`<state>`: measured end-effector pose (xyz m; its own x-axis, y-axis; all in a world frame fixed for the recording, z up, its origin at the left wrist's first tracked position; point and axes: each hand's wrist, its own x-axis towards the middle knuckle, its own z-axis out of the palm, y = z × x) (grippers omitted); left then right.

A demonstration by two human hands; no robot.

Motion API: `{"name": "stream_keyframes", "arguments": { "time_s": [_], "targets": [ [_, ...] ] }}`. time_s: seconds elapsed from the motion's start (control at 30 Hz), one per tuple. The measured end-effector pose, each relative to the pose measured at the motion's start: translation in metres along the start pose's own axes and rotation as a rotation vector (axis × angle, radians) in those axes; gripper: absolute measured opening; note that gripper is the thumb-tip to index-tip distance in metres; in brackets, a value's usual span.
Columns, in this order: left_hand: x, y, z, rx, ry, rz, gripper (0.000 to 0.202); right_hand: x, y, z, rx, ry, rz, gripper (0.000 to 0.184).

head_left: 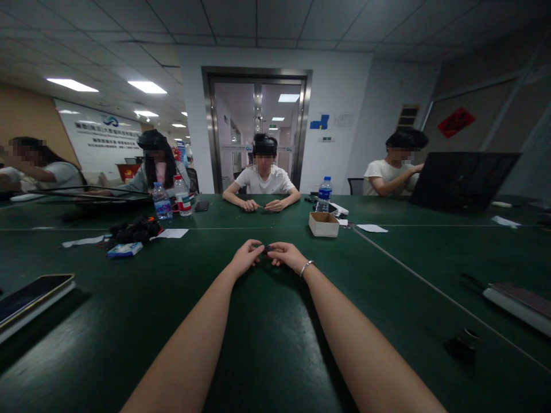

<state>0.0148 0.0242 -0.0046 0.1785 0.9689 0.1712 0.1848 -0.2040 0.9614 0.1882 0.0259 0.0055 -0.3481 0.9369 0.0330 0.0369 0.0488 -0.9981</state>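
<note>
Both my arms reach forward over the dark green table (267, 321). Between my fingertips is a small dark object (267, 249), too small and too covered by fingers to name. My left hand (248, 256) pinches it from the left side. From the right, my right hand (287, 256) grips it with thumb and forefinger, the other fingers curled below. A silver bracelet (306, 267) circles my right wrist. Beyond my hands, to the right, stands an open cardboard box (323, 225).
Bottles (162, 202) and a dark tangled pile (134, 230) are at left, near a blue-white packet (124, 249). A phone (37, 295) lies nearer. At right are a small black container (465, 344) and a large black laptop (465, 180). Several people sit around the table.
</note>
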Motion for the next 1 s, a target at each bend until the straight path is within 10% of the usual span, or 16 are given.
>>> {"name": "stream_keyframes", "arguments": {
  "time_s": [1.0],
  "targets": [
    [0.0052,-0.0095,-0.0022,-0.101,0.073,-0.084,0.037,0.007,0.01,-0.0031,-0.038,0.003,-0.057,0.028]
  ]
}}
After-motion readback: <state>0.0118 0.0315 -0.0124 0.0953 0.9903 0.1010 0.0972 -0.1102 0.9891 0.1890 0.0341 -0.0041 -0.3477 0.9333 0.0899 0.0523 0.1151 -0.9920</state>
